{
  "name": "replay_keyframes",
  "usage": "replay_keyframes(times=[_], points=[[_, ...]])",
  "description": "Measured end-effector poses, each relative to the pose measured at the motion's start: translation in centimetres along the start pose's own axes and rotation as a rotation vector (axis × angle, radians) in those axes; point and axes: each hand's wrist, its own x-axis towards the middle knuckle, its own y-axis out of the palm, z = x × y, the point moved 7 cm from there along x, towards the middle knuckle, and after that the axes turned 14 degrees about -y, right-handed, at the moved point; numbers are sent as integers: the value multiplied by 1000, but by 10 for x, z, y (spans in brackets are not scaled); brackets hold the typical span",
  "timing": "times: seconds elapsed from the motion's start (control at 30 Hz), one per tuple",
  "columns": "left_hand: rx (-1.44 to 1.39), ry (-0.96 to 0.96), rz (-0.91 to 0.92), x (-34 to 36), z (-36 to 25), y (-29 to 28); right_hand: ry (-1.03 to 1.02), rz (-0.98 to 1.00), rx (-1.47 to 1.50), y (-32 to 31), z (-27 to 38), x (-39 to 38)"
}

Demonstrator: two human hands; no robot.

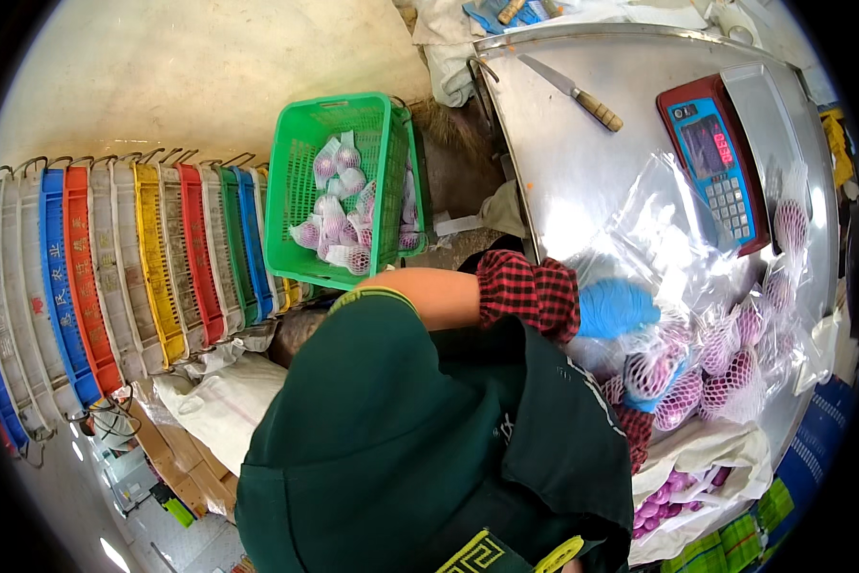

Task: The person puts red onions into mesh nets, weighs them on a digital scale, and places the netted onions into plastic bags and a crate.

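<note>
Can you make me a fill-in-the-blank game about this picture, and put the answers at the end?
1. The netted bundles at upper left sit in a basket colored ____.
2. The left hand is in a glove colored ____.
3. The checked sleeve beside that hand is red and ____.
4. The knife has a handle that looks made of ____.

Answers: green; blue; black; wood.
</note>
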Motion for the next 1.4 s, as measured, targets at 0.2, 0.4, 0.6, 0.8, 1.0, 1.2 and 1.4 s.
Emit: replay_keyframes(times=[0.2, 0.4, 0.6, 0.8, 1.0, 1.2, 1.4], points=[[-463, -500, 150, 33, -17, 9, 134, 34, 375, -27, -29, 24], [207, 216, -32, 7, -80, 11, 195, 97, 1178, 2, 35, -10], [-115, 72, -100, 1, -118, 9, -196, 561, 1196, -65, -9, -10], [-595, -298, -504, 12, -88, -26, -531, 257, 46, -64, 110, -49], [-586, -237, -457, 4, -67, -51, -750, 336, -631, -109, 157, -11], [-998, -460, -666, -176, 115, -153, -964, -25, -1207, -52, 271, -77], [-912, -1523, -1755, -675, 346, -207, -819, 666, -271, 301, 217, -152]])
